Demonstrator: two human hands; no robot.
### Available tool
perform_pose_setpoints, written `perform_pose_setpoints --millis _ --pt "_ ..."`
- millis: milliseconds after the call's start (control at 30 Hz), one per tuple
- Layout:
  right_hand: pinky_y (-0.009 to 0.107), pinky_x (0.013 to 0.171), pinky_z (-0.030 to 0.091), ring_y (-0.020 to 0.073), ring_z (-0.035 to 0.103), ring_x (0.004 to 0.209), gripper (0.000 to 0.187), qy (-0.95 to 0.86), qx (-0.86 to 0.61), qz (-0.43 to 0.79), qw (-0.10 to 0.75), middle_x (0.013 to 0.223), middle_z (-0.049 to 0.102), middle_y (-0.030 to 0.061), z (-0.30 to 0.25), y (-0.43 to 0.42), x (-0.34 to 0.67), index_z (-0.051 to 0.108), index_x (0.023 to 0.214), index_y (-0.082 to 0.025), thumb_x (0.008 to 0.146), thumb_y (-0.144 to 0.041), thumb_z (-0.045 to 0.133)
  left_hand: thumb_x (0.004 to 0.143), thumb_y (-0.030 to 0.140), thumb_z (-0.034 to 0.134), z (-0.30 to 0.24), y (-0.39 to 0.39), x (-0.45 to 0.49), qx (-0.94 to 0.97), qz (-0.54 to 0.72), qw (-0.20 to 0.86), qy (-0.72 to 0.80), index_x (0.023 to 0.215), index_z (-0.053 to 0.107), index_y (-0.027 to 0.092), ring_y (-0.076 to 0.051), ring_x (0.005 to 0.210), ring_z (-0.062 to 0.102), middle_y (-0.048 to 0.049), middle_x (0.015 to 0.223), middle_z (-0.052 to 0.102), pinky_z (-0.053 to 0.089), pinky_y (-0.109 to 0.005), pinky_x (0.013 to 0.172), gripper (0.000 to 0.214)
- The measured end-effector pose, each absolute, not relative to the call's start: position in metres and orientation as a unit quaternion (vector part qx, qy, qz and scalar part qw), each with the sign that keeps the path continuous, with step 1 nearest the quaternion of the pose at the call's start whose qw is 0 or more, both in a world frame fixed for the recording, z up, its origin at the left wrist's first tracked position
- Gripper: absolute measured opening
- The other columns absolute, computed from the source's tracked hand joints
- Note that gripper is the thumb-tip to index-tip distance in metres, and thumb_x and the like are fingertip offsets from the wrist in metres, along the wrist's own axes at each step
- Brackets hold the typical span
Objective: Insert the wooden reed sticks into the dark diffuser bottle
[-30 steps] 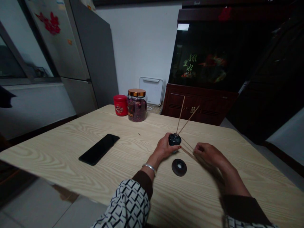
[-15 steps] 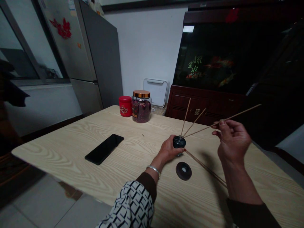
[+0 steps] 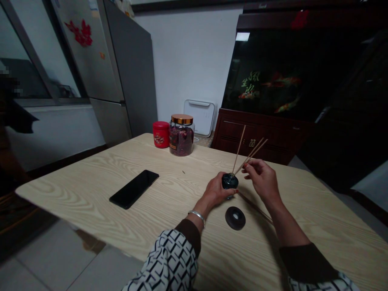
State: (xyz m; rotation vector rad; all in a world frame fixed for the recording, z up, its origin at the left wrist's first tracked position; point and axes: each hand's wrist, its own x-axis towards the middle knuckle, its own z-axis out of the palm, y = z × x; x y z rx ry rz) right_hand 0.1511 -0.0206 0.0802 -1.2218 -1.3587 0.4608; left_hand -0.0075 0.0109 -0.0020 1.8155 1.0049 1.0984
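Note:
A small dark glass diffuser bottle (image 3: pixel 229 181) stands on the table, with my left hand (image 3: pixel 216 189) wrapped around its left side. Several thin reed sticks (image 3: pixel 239 148) rise from its mouth, fanning up and to the right. Just right of the neck, my right hand (image 3: pixel 263 178) pinches one of the leaning sticks low down, between thumb and fingers. A round dark cap (image 3: pixel 235 218) with a pale centre lies in front of the bottle. More loose sticks (image 3: pixel 257 209) lie on the tabletop, partly hidden by my right forearm.
On the wood-grain table (image 3: pixel 169 214) a black phone (image 3: pixel 134 188) lies at left. A red canister (image 3: pixel 161 134) and a copper-lidded jar (image 3: pixel 181 137) of dark red contents stand at the back. Beyond are a fridge (image 3: pixel 133 76) and a fish tank (image 3: pixel 273 68).
My right hand has moved left and inward toward the bottle. The stick it holds has swung from a low slant to a steeper one beside another stick. My left hand stays on the bottle.

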Motion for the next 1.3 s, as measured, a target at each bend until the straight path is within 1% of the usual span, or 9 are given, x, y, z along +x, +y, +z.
perform_pose_setpoints --millis 133,267,367,467,600,833,1033,1167,1300 --pt "0.029 0.061 0.051 0.019 0.066 0.074 0.032 -0.639 -0.588 0.198 0.455 0.085 0.068 0.0051 0.071 -0.032 0.169 0.062 0.091 -0.019 0.086 -0.05 0.057 0.066 0.039 0.083 -0.001 0.01 -0.007 0.713 0.433 0.386 0.393 0.117 0.058 0.02 -0.024 0.093 0.064 -0.0068 0.102 0.068 0.052 -0.039 0.087 0.06" --pt "0.031 0.071 0.045 0.0207 0.065 0.083 0.019 -0.714 -0.651 0.111 0.233 0.092 0.07 0.0055 0.055 -0.057 0.199 0.065 0.09 -0.022 0.087 -0.039 0.056 0.066 0.041 0.083 -0.002 0.01 -0.007 0.713 0.43 0.389 0.395 0.118 0.058 0.02 -0.025 0.094 0.064 -0.0078 0.102 0.068 0.052 -0.04 0.086 0.062" --pt "0.031 0.069 0.04 0.0226 0.063 0.085 0.016 -0.71 -0.695 0.068 0.095 0.096 0.07 0.0059 0.04 -0.074 0.213 0.066 0.092 -0.024 0.085 -0.034 0.055 0.066 0.042 0.083 -0.004 0.011 -0.007 0.715 0.436 0.381 0.392 0.119 0.057 0.019 -0.025 0.094 0.064 -0.0077 0.103 0.068 0.052 -0.04 0.085 0.063" --pt "0.029 0.067 0.036 0.0213 0.062 0.084 0.015 -0.693 -0.715 0.073 0.046 0.093 0.07 0.0058 0.031 -0.077 0.219 0.065 0.091 -0.023 0.085 -0.029 0.053 0.067 0.043 0.083 -0.005 0.011 -0.007 0.717 0.439 0.378 0.389 0.119 0.057 0.02 -0.025 0.094 0.064 -0.0072 0.103 0.068 0.052 -0.039 0.085 0.063" --pt "0.027 0.064 0.034 0.0188 0.061 0.079 0.014 -0.693 -0.711 0.113 0.043 0.089 0.07 0.0045 0.028 -0.069 0.224 0.064 0.085 -0.022 0.083 -0.026 0.051 0.067 0.041 0.083 -0.005 0.012 -0.007 0.716 0.436 0.385 0.386 0.12 0.057 0.02 -0.024 0.095 0.064 -0.007 0.103 0.068 0.053 -0.039 0.086 0.063" --pt "0.026 0.062 0.033 0.0164 0.059 0.075 0.01 -0.7 -0.701 0.111 0.083 0.086 0.07 0.0031 0.025 -0.069 0.223 0.062 0.084 -0.022 0.08 -0.023 0.052 0.066 0.042 0.083 -0.004 0.012 -0.007 0.716 0.432 0.385 0.39 0.121 0.057 0.02 -0.025 0.096 0.064 -0.0072 0.104 0.068 0.052 -0.04 0.088 0.064" --pt "0.028 0.066 0.041 0.0191 0.064 0.077 0.019 -0.7 -0.688 0.096 0.169 0.087 0.072 0.0034 0.028 -0.071 0.24 0.067 0.092 -0.024 0.083 -0.032 0.053 0.066 0.04 0.084 -0.002 0.011 -0.007 0.709 0.43 0.396 0.394 0.118 0.058 0.019 -0.024 0.094 0.064 -0.0071 0.102 0.068 0.052 -0.039 0.086 0.062" --pt "0.033 0.071 0.047 0.0223 0.065 0.081 0.024 -0.652 -0.673 0.071 0.342 0.093 0.073 0.0064 0.057 -0.073 0.258 0.071 0.09 -0.023 0.078 -0.041 0.061 0.066 0.041 0.084 -0.003 0.011 -0.007 0.71 0.435 0.392 0.392 0.118 0.058 0.02 -0.024 0.093 0.064 -0.0072 0.101 0.068 0.053 -0.04 0.086 0.062" --pt "0.027 0.056 0.046 0.0169 0.061 0.072 0.026 -0.488 -0.592 0.096 0.635 0.087 0.069 0.0026 0.106 -0.081 0.239 0.071 0.089 -0.025 0.069 -0.041 0.075 0.066 0.041 0.083 -0.004 0.012 -0.007 0.71 0.435 0.39 0.393 0.12 0.057 0.02 -0.025 0.095 0.064 -0.008 0.103 0.068 0.052 -0.041 0.087 0.064"
